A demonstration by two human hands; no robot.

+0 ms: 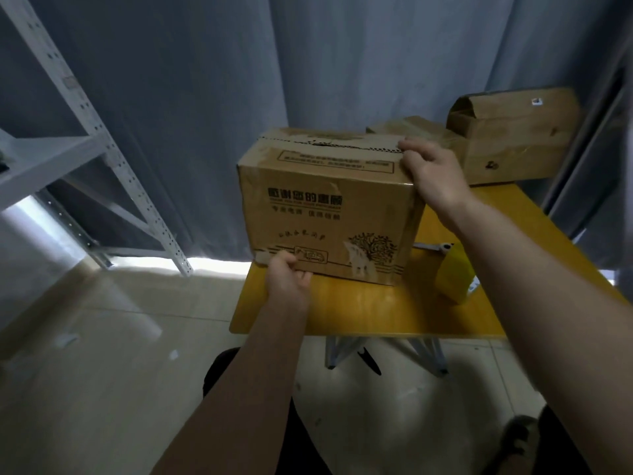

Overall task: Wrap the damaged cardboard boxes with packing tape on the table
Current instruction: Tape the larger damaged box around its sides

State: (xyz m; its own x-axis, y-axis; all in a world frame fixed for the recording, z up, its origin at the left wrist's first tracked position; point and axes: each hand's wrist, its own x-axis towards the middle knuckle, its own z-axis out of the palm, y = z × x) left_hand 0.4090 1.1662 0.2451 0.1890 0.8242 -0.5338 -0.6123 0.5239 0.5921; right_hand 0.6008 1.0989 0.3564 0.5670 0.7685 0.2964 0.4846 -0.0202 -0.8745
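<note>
A worn brown cardboard box with black print and a torn top seam stands on the yellow table, near its left edge. My left hand grips the box's lower front-left corner. My right hand clasps its upper right corner, fingers over the top edge. A yellow tape dispenser rests on the table just right of the box, partly hidden behind my right forearm.
Two more battered cardboard boxes sit at the table's far right: a tall one and a lower one behind the held box. A grey metal shelf rack stands at left. Curtains hang behind. Tiled floor lies below.
</note>
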